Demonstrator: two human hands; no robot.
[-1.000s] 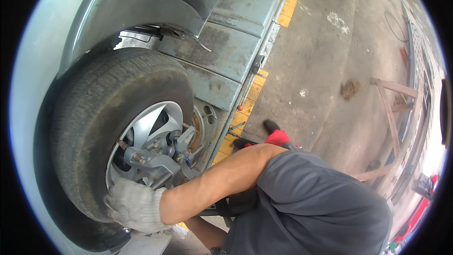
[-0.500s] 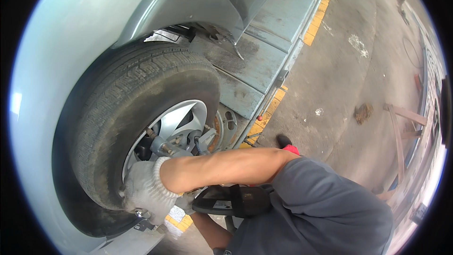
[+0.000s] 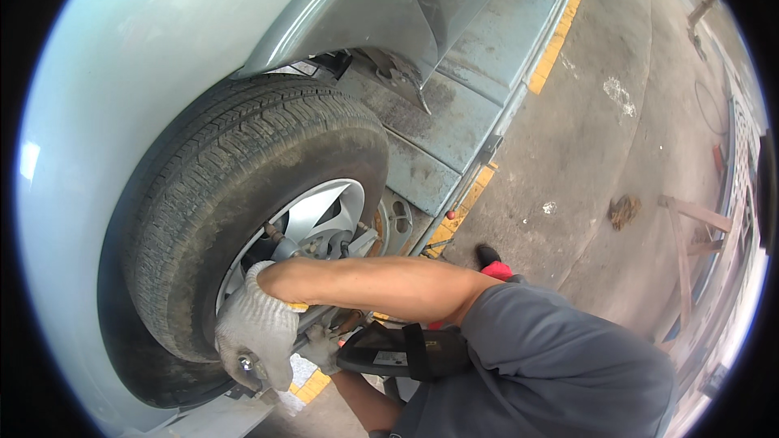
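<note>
A dusty tyre [image 3: 268, 146] with a silver spoked rim [image 3: 345, 199] sits in the wheel arch of a silver car. Across the rim sits a metal wheel clamp [image 3: 324, 245], partly covered by my right forearm. My right hand [image 3: 258, 324], in a grey knit glove, is closed at the low edge of the wheel. A shiny bolt-like metal end [image 3: 246, 363] shows by its fingers; the rest of what it grips is hidden. Lower, beside a black strapped case [image 3: 402, 349], my gloved left hand [image 3: 321, 349] is partly covered, its visible fingers apart.
The car stands on a grey metal ramp [image 3: 422, 166] with a yellow edge strip [image 3: 552, 57]. Concrete floor [image 3: 560, 162] lies to the right, with a brown clump [image 3: 625, 212] on it. A rusty frame [image 3: 690, 215] stands at far right. A shoe [image 3: 488, 255] shows beyond my arm.
My right hand has moved slightly down and right along the wheel's low edge. More of my left hand shows below the right forearm. The whole view has shifted a little.
</note>
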